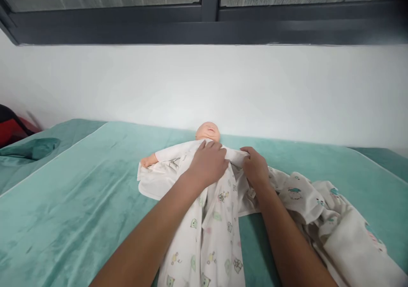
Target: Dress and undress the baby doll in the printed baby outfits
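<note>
Nearest of all, the long legs of the white suit (210, 240) are stretched toward the camera. Higher up, the left hand (208, 163) is laid flat on the chest of the doll (208, 130), with fingers spread and pressed on the suit. Just right of the doll's chest, the right hand (256, 167) is set with fingers bent onto the cloth. Whether a fold is pinched cannot be told. The two hands are held close but apart.

The doll is laid on its back, straight ahead. Its head is pointed away and its legs are pointed back, so its long line is run away from the camera. The doll's middle is covered by the left hand, which is nearer.

Under the doll, a teal cover (95, 185) is spread. Right of the doll, a heap of printed cloth (321, 206) is piled.

One doll, one suit, one heap and two hands are counted.
</note>
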Demonstrator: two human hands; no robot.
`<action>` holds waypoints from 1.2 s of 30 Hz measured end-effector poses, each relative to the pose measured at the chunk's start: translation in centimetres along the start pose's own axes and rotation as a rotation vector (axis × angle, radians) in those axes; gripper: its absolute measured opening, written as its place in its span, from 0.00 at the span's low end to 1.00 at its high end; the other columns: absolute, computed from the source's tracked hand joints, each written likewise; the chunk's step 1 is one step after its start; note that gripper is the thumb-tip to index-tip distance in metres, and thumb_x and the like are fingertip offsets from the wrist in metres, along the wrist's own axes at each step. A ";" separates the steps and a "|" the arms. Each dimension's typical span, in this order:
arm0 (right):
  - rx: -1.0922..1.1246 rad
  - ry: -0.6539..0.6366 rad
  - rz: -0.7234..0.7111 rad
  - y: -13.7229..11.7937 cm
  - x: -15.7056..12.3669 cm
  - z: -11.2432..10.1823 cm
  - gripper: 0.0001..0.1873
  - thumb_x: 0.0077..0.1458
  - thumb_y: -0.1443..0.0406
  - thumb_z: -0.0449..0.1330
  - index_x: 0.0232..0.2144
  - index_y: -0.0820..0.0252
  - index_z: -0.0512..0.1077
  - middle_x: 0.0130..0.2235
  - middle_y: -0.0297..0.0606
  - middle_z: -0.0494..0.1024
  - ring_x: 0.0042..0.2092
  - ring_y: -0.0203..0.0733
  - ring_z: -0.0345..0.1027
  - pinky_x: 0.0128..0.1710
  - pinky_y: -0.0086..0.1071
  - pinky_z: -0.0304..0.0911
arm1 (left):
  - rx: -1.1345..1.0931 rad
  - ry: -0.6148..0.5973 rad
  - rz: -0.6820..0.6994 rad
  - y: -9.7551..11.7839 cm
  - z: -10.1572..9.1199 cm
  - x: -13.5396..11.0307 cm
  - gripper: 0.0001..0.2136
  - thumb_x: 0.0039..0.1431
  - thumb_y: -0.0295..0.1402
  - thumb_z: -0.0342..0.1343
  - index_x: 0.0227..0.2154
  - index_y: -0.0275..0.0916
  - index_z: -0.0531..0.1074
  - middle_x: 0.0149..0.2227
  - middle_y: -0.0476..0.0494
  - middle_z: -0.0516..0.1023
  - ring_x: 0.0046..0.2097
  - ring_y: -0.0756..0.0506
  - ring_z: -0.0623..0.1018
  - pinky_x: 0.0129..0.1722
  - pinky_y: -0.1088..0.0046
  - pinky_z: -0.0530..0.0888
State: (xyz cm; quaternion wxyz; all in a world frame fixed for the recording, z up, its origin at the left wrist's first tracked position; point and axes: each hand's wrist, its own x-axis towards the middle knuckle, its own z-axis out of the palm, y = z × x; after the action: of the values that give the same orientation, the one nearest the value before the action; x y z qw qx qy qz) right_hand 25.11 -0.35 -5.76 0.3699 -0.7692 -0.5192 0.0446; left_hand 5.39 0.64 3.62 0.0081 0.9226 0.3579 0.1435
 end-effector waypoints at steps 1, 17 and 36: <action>0.028 0.006 -0.003 0.0 0.0 0.0 0.26 0.49 0.67 0.48 0.49 0.56 0.75 0.41 0.43 0.81 0.41 0.51 0.72 0.40 0.40 0.64 | 0.057 -0.098 0.024 0.6 0.2 1.4 0.14 0.66 0.38 0.48 0.40 0.38 0.77 0.49 0.37 0.77 0.56 0.39 0.73 0.60 0.57 0.64; 0.803 0.076 0.262 0.7 1.3 -1.8 0.21 0.28 0.69 0.54 0.31 0.59 0.75 0.38 0.41 0.81 0.43 0.48 0.75 0.34 0.35 0.68 | 0.242 -0.246 -0.049 -1.6 -2.6 5.9 0.14 0.59 0.23 0.50 0.47 0.35 0.73 0.46 0.33 0.77 0.48 0.36 0.78 0.44 0.61 0.72; 0.442 -0.295 -0.247 -7.1 -2.7 0.7 0.24 0.59 0.50 0.55 0.53 0.52 0.71 0.62 0.42 0.69 0.65 0.51 0.56 0.67 0.55 0.38 | -0.471 0.427 -0.564 -6.0 1.0 -5.2 0.16 0.66 0.41 0.49 0.52 0.42 0.69 0.56 0.40 0.72 0.60 0.41 0.70 0.60 0.62 0.67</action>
State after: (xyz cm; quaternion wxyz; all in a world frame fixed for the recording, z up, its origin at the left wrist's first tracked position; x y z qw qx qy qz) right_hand 18.14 -0.93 -2.77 0.4517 -0.5862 -0.6348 0.2224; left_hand -1.90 1.74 0.59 0.1834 0.7110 0.5474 0.4014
